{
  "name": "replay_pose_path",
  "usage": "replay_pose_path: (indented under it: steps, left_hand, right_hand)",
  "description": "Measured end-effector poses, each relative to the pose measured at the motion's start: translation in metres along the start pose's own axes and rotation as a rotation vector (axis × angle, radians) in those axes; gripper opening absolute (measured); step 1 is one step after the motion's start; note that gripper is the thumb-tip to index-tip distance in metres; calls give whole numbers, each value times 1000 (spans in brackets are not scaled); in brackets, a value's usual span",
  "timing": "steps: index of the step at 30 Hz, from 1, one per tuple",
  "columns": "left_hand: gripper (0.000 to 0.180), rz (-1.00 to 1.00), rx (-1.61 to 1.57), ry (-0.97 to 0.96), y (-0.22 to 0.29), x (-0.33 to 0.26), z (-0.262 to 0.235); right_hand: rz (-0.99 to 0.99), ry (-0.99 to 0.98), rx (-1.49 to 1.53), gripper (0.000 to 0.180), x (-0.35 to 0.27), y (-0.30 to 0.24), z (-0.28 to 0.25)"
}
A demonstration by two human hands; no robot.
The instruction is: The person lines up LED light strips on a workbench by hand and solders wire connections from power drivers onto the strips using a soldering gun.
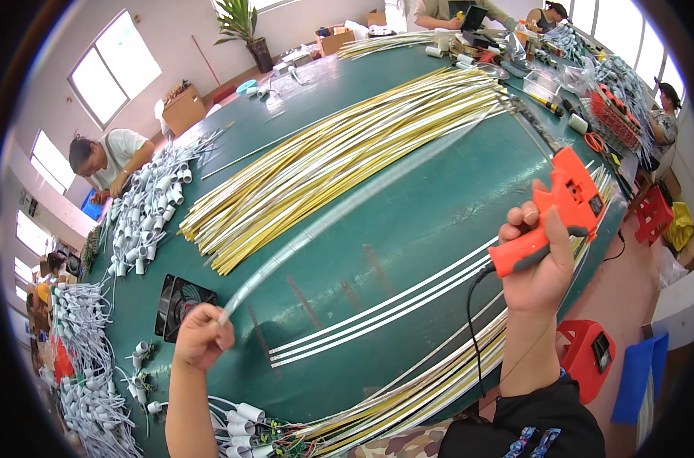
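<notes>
My left hand (200, 336) pinches tube (339, 210) end, right (542, 259) fist round glue gun (557, 210); keep tube taut, nozzle aligned w/ far end.

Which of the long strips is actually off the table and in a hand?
The clear strip: the left hand pinches its near end and it runs up toward the glue gun in the right hand. The yellow strips and white strips lie flat.

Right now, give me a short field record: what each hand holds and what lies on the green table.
left hand: grips one end of a long translucent white strip, raised over the table
right hand: holds an orange glue gun, nozzle toward the strip's far end
green table: a fan of yellow strips, three white strips, a small black fan
</notes>
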State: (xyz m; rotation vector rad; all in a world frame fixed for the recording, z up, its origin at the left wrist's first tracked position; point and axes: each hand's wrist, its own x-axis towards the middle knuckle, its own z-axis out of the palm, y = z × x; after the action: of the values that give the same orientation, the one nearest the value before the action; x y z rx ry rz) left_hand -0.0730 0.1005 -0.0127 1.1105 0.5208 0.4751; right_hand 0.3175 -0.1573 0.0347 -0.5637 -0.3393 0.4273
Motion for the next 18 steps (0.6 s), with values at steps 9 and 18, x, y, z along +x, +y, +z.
replay_pose_path:
  steps: [9,18]
  left_hand:
    - [6,-248,156,65,-17,-4,-1]
    - [6,-345,653,181,-5,-12,1]
  right_hand:
    - [-100,-115,63,45,0,-8,-7]
    - [-60,-209,42,49,4,-2,-11]
